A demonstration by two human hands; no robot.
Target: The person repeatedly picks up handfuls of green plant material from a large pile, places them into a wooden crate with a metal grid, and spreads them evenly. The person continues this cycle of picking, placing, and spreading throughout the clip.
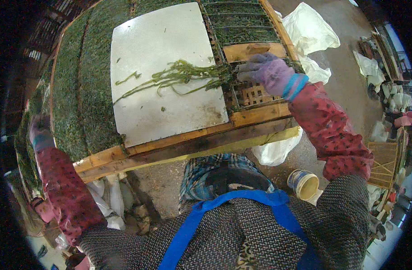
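Observation:
My right hand (268, 72), in a purple glove with a blue cuff, is over the right side of a wooden frame (263, 109). Its fingers point left, close to a wooden block (254, 50) and the end of a bundle of green plant strands (185, 74). Whether they grip anything is unclear. Those strands lie across a white board (158, 37), with small scraps around them. At the far left, my gloved left hand (41, 130) is beside a mass of dark green plant material (32, 101). It is dim and blurred, and its fingers are hard to make out.
Dark green plant matter (67, 84) fills the frame's left strips and upper right slots. White sacks (308, 28) lie on the floor to the right. A bucket (303, 185) lies tipped near my right side. More sacks (106, 194) are under the frame at left.

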